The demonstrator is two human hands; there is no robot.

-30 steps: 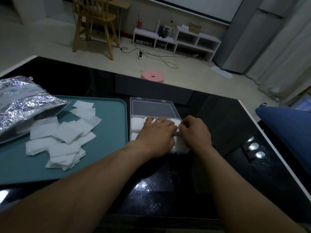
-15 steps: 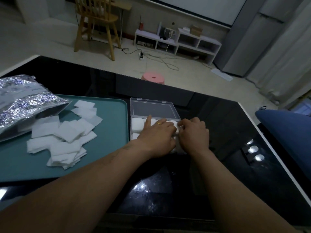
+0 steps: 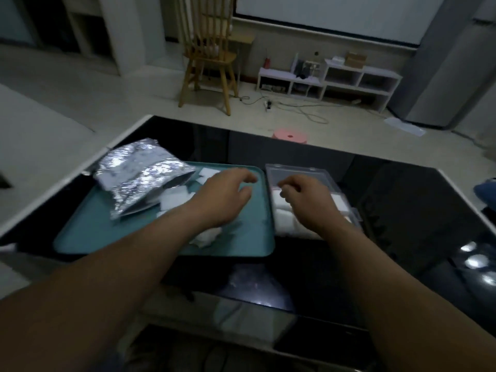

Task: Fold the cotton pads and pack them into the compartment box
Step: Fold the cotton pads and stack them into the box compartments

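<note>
The clear compartment box (image 3: 346,210) lies on the black table with its lid (image 3: 295,174) swung back, and white folded pads fill its cells. My right hand (image 3: 306,200) hovers over the box, fingers loosely curled and holding nothing. My left hand (image 3: 225,200) is over the teal tray (image 3: 107,237), fingers spread, empty, above the loose white cotton pads (image 3: 206,236). More pads (image 3: 174,196) lie partly under the foil bag and partly behind my left hand.
A crinkled silver foil bag (image 3: 139,181) lies on the tray's far left. The glossy black table (image 3: 402,200) ends near me and at the right. Beyond it on the floor stand a pink stool (image 3: 290,136), a wooden chair (image 3: 209,57) and a low white shelf.
Both hands left the box. My left hand moved left over the tray's pads and my right lifted slightly. The head view swung left and tilted up.
</note>
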